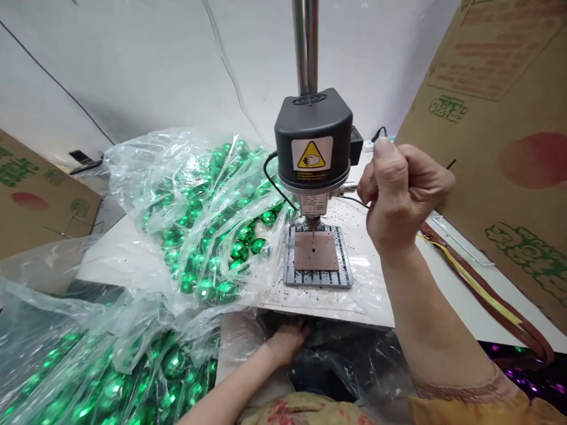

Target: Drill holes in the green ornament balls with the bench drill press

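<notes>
A black drill press (312, 141) with a yellow warning label stands in the middle, its bit above a brown block (316, 251) on a grey slotted base (345, 274). To its right my right hand (401, 195) is raised, fingers curled round a lever that is mostly hidden. Low down, my left hand (292, 337) reaches below the table's front edge; its fingers are partly hidden and what they touch cannot be made out. Shiny green faceted balls (239, 251) lie in clear plastic left of the press.
Another clear bag of green balls (110, 386) fills the lower left. Cardboard boxes stand at the left (39, 200) and right (500, 136). Brown and yellow straps (478, 283) lie at the right. Dark shavings dot the white table (376, 295). A phone (84, 159) sits at the back left.
</notes>
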`<act>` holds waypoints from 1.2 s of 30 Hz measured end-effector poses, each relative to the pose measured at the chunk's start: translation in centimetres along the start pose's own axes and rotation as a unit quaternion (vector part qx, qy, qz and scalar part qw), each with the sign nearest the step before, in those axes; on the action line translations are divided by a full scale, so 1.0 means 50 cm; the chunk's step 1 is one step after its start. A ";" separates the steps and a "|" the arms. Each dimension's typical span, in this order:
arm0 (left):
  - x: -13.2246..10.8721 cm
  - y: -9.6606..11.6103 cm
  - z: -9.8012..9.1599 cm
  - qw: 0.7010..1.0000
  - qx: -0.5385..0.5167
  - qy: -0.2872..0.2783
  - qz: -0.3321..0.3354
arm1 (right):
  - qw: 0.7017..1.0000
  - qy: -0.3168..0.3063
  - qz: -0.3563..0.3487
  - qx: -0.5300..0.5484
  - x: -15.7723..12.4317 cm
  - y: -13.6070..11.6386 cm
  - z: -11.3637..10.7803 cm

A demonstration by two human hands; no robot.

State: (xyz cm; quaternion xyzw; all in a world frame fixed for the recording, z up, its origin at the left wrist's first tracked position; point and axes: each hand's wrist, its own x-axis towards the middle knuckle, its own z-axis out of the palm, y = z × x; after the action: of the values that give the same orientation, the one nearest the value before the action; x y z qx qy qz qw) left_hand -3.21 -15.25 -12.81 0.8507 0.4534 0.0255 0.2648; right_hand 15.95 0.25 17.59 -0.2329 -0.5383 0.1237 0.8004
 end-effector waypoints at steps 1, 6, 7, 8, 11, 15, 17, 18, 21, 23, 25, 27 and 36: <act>-0.006 0.008 -0.013 0.999 0.001 0.007 0.032 | 1.000 0.000 0.000 0.002 -0.001 0.001 0.000; -0.032 0.050 -0.179 0.930 0.045 0.298 0.210 | 0.999 0.006 -0.011 0.036 -0.004 0.000 0.003; -0.028 0.046 -0.230 0.902 0.050 0.388 0.183 | 0.999 0.009 -0.012 0.037 -0.004 -0.001 0.004; -0.020 0.035 -0.281 0.880 0.046 0.459 0.110 | 0.999 0.013 -0.011 0.036 -0.005 -0.002 0.004; 0.019 -0.025 -0.410 0.867 0.046 0.488 -0.085 | 0.999 0.021 -0.012 0.035 -0.006 -0.003 0.005; 0.066 -0.105 -0.462 0.937 0.055 0.310 -0.149 | 0.999 0.014 -0.008 0.032 -0.009 -0.003 0.002; 0.079 -0.122 -0.454 0.954 0.023 0.264 -0.137 | 1.000 0.012 -0.001 0.026 -0.010 -0.003 0.000; 0.083 -0.123 -0.448 0.956 0.002 0.261 -0.134 | 1.000 0.012 0.001 0.024 -0.011 -0.003 0.000; 0.091 -0.111 -0.443 0.931 -0.100 0.319 -0.146 | 1.000 0.012 0.004 0.014 -0.013 -0.004 -0.001; 0.093 -0.093 -0.449 0.893 -0.195 0.374 -0.157 | 1.000 0.010 0.003 0.012 -0.014 -0.004 -0.001; 0.094 -0.069 -0.457 0.852 -0.288 0.412 -0.146 | 1.000 0.008 0.003 0.014 -0.014 -0.004 -0.001; 0.096 -0.040 -0.460 0.817 -0.370 0.428 -0.111 | 1.000 0.008 0.002 0.023 -0.014 -0.005 -0.001; 0.154 0.043 -0.381 0.815 -0.450 0.365 -0.009 | 1.000 -0.003 0.002 0.021 -0.014 -0.008 -0.005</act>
State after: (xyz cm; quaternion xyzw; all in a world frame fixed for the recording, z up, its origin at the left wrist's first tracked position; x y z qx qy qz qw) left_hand -2.47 -1.99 3.05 0.5609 0.4622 0.5329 0.4333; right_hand 15.89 -0.45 17.15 -0.2173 -0.5376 0.1375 0.8030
